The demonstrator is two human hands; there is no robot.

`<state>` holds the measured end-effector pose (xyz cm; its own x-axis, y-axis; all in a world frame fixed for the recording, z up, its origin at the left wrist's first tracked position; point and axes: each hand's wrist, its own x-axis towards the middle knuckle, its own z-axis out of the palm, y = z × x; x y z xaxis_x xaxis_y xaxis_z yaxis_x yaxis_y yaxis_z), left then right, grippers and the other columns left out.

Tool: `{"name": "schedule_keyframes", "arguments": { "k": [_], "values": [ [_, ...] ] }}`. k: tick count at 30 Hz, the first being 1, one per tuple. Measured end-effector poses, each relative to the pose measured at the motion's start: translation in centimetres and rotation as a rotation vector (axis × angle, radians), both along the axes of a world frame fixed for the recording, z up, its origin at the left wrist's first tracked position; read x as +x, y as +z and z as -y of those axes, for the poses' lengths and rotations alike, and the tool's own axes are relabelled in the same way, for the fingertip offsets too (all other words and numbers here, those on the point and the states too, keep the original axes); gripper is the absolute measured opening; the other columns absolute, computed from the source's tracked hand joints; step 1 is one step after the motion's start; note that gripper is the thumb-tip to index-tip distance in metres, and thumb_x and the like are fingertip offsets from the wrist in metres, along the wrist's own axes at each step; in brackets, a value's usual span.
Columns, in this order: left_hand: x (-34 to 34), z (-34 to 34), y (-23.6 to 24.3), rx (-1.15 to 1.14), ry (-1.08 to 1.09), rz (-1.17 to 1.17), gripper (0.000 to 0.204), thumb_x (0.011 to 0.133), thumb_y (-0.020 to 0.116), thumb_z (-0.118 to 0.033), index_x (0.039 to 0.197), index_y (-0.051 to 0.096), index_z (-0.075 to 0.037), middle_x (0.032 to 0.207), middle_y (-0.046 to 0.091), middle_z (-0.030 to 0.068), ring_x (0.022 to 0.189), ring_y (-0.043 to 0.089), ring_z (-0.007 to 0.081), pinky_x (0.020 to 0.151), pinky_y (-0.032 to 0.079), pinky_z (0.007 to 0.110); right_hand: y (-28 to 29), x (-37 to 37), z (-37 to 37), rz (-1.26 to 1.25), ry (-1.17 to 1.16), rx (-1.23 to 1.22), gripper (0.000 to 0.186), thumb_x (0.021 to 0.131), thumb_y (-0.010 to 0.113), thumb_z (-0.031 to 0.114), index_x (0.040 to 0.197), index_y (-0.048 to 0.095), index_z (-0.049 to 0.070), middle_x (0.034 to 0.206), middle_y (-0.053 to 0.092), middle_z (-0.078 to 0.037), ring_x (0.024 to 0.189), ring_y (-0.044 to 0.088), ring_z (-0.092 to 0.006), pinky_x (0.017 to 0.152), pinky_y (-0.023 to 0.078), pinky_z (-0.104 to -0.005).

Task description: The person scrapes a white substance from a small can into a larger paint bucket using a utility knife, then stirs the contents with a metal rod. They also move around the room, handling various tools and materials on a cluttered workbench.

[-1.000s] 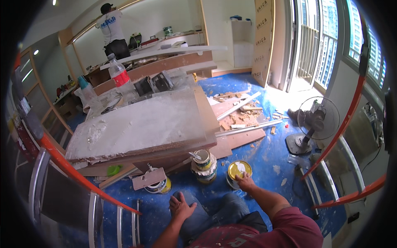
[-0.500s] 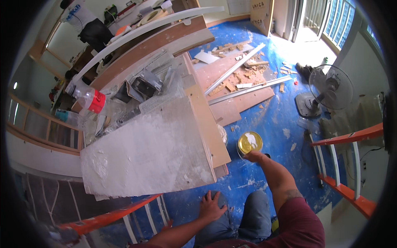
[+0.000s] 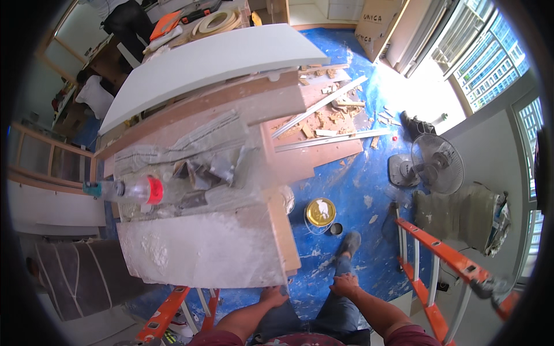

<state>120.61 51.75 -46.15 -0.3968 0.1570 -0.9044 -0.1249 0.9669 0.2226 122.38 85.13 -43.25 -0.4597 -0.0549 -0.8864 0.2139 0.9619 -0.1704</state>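
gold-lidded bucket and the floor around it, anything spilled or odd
Yes: an irregular white patch marks the gold lid, and whitish splotches spot the blue floor covering, perhaps dried drips. Farther off, broken wood scraps lie strewn over brown boards, untidy rather than stacked.

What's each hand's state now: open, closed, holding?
Left hand: by the white-smeared board's edge; grip cannot be told.
Right hand: on right leg, nothing visible held; grip unclear.
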Motion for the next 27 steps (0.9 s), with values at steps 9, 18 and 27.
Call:
{"name": "schedule_keyframes", "arguments": {
  "k": [9, 18, 27],
  "values": [
    [-1.4, -3.1, -0.6, 0.241, 0.553, -0.195, 0.062, 0.094, 0.063, -0.05, 0.135, 0.056, -0.004, 0.138, 0.057, 0.0184, 0.132, 0.05, 0.0363, 0.111, 0.038, 0.048, -1.4, -8.9, -11.1, 0.099, -0.184, -0.035, 0.066, 0.089, 0.059, 0.059, 0.145, 0.055, 0.024, 0.155, 0.04, -0.019, 0.142, 0.038, -0.0427, 0.117, 0.035, -0.0499],
    [-2.8, -5.8, -1.4, 0.327, 0.382, -0.195, 0.057, 0.098, 0.059, -0.045, 0.138, 0.054, -0.005, 0.14, 0.057, 0.0188, 0.129, 0.053, 0.0353, 0.111, 0.039, 0.046, 2.1, -9.7, -11.0, 0.356, -0.023, 0.004, 0.079, 0.091, 0.056, 0.065, 0.158, 0.032, 0.03, 0.164, 0.019, -0.023, 0.144, 0.034, -0.0498, 0.116, 0.034, -0.0562],
    [-4.3, -3.6, 5.1, 0.433, 0.406, -0.195, 0.048, 0.098, 0.057, -0.039, 0.135, 0.057, -0.008, 0.137, 0.059, 0.0184, 0.128, 0.056, 0.0313, 0.107, 0.042, 0.045, -14.2, 4.4, -17.8, 0.132, 0.695, -0.423, 0.038, 0.101, 0.046, 0.033, 0.128, 0.064, 0.012, 0.117, 0.068, -0.014, 0.115, 0.065, -0.0328, 0.097, 0.052, -0.0462]
  ]
}}
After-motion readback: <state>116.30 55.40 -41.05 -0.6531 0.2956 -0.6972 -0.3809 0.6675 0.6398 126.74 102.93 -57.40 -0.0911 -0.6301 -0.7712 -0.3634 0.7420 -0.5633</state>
